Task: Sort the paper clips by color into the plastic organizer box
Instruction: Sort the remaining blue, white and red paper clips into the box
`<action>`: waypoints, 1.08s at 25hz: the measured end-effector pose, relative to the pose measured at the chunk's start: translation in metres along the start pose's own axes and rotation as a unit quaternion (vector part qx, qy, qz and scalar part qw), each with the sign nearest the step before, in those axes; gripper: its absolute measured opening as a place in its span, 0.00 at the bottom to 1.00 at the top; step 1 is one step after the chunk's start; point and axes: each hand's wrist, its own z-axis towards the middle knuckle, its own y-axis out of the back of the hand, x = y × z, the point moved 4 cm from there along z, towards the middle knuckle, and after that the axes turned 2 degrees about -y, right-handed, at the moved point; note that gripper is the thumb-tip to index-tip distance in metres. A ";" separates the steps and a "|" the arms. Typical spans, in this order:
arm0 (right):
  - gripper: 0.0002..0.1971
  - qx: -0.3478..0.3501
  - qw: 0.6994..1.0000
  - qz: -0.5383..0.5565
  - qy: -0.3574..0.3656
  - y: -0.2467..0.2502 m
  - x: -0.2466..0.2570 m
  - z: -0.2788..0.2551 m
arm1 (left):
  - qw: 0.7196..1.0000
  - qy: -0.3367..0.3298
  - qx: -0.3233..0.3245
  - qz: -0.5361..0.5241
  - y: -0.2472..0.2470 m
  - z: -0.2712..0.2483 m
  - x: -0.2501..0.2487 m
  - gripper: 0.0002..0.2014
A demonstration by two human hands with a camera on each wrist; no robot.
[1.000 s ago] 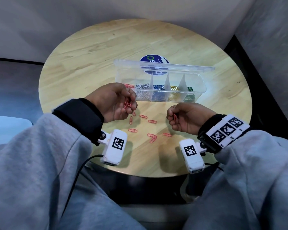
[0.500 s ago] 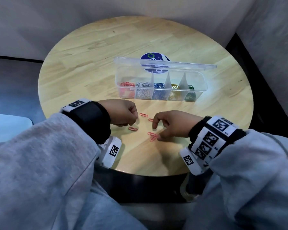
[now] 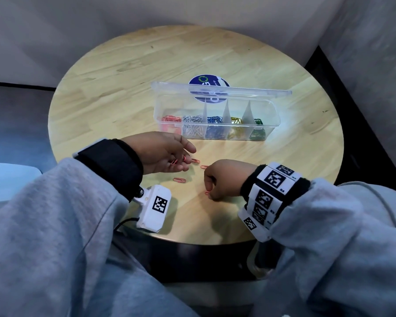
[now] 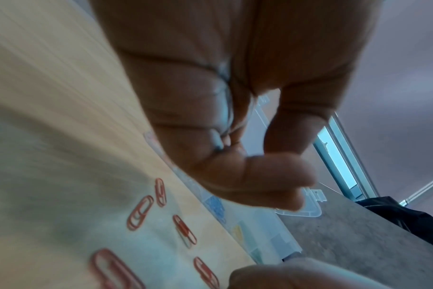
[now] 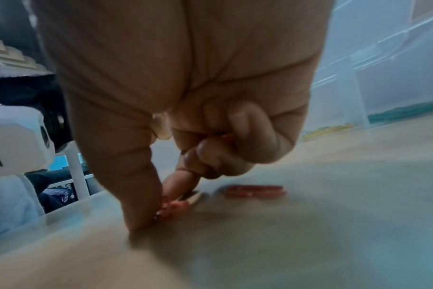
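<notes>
On my head view the left hand (image 3: pixel 160 153) lies palm-up in the middle left of the frame, its fingers loosely spread, and a few red clips (image 3: pixel 178 160) rest in its palm without being gripped. The right hand (image 3: pixel 224 179) sits knuckles-up at lower centre; my right wrist view shows thumb and forefinger pinching a red clip on the table (image 5: pixel 172 207) against the wood, while the other fingers are curled in and may be holding more red, though blur keeps me from being sure. Loose red clips (image 3: pixel 179 180) lie on the round wooden table (image 3: pixel 124 88) between and around both hands. The plastic organizer box (image 3: pixel 215 133) stands open in the upper centre, well apart from the hands, with red, white, blue, yellow and green clips each in its own compartment, left to right.
</notes>
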 end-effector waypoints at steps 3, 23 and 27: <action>0.05 0.002 1.000 0.006 -0.004 -0.001 -0.002 -0.002 | 0.999 -0.003 -0.009 0.031 0.001 0.001 0.003 0.15; 0.08 -0.005 0.825 0.557 -0.095 0.016 -0.055 -0.020 | 0.947 0.017 -0.047 0.317 0.004 0.010 0.004 0.07; 0.05 -0.021 0.949 0.301 -0.094 0.017 -0.053 -0.017 | 0.861 0.016 -0.089 0.500 0.005 0.012 0.008 0.08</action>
